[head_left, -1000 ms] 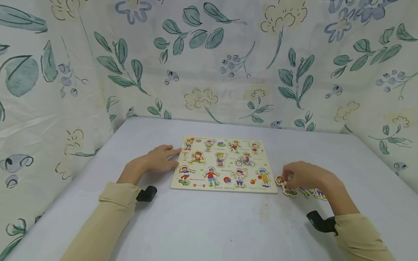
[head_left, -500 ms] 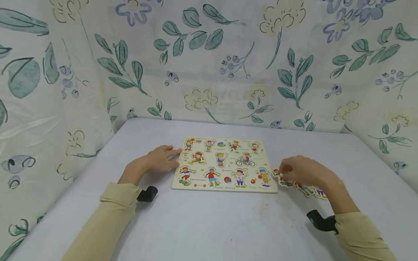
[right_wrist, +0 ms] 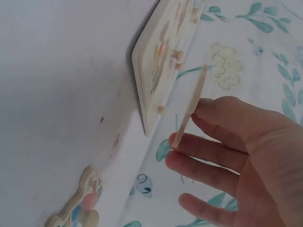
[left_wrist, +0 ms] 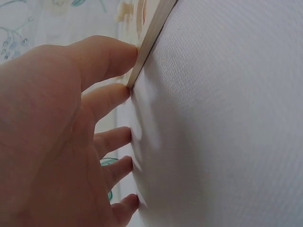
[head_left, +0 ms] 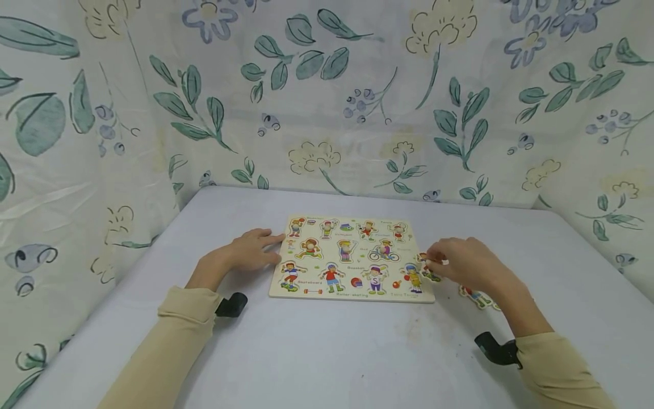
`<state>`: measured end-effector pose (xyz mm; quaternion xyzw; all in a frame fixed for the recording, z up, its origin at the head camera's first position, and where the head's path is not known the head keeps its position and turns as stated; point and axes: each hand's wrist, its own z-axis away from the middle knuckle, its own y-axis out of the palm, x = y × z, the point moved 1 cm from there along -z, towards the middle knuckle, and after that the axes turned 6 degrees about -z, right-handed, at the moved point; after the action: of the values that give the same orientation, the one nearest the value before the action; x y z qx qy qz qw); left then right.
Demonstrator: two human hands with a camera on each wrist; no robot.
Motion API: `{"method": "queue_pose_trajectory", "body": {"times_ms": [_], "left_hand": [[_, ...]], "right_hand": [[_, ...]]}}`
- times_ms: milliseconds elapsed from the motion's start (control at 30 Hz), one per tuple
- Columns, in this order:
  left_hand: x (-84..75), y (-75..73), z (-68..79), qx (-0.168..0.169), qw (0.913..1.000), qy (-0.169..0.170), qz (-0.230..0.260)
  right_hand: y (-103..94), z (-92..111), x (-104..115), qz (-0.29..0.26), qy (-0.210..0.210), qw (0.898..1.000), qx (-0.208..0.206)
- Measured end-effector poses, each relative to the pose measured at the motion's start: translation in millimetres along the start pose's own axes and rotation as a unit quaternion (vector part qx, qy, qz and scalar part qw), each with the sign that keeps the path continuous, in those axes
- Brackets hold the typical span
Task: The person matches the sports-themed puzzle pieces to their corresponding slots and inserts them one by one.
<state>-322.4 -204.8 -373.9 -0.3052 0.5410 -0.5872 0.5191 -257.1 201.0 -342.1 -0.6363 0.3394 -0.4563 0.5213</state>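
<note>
A wooden puzzle board (head_left: 329, 260) printed with children playing sports lies flat on the table. My left hand (head_left: 245, 250) rests at its left edge; in the left wrist view the thumb and index fingertip touch the board's side (left_wrist: 154, 40), other fingers spread on the table. Just beyond the board's right edge, my right hand (head_left: 467, 262) pinches a thin figure-shaped puzzle piece (head_left: 431, 276). Seen edge-on in the right wrist view, that wooden piece (right_wrist: 193, 105) sits between thumb and fingers, off the table. Knobbed pieces fill the board's upper two rows.
More loose puzzle pieces (head_left: 476, 296) lie on the table under the right wrist, partly hidden by it. The white table (head_left: 332, 352) is bounded by a flowered cloth (head_left: 327, 119) at the back and sides.
My right hand has picked up a puzzle piece from the loose ones and moved it up and left toward the board's right edge. The left hand stays at the left edge.
</note>
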Motion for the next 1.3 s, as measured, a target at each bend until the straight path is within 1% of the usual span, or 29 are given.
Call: {"method": "queue_pose_trajectory", "body": {"times_ms": [100, 267, 500, 667, 767, 1067, 1300], "left_hand": [[-0.4, -0.3, 0.7, 0.001, 1.0, -0.001, -0.001], [-1.2, -2.1, 1.4, 0.005, 1.0, -0.007, 0.0], [-0.3, -3.0, -0.6, 0.007, 0.9999, -0.006, -0.003], [1.2, -1.7, -2.7, 0.008, 0.9999, -0.006, -0.003], [1.2, -1.5, -2.2, 0.007, 1.0, -0.007, -0.001], [0.0, -1.2, -0.6, 0.007, 0.9999, -0.009, 0.004], [-2.9, -3.1, 2.4, -0.003, 1.0, -0.004, 0.0]], "right_hand": [[2.9, -2, 3, 0.031, -0.02, 0.999, -0.026], [8.7, -6, 7, 0.045, -0.026, 0.998, -0.03], [14.3, -9, 12, 0.038, -0.027, 0.999, -0.026], [16.3, -14, 19, 0.036, -0.046, 0.998, -0.02], [18.0, -18, 24, 0.03, -0.056, 0.998, -0.016], [22.9, -35, 42, 0.019, -0.07, 0.997, -0.017], [22.8, -43, 55, 0.015, -0.091, 0.996, -0.015]]}}
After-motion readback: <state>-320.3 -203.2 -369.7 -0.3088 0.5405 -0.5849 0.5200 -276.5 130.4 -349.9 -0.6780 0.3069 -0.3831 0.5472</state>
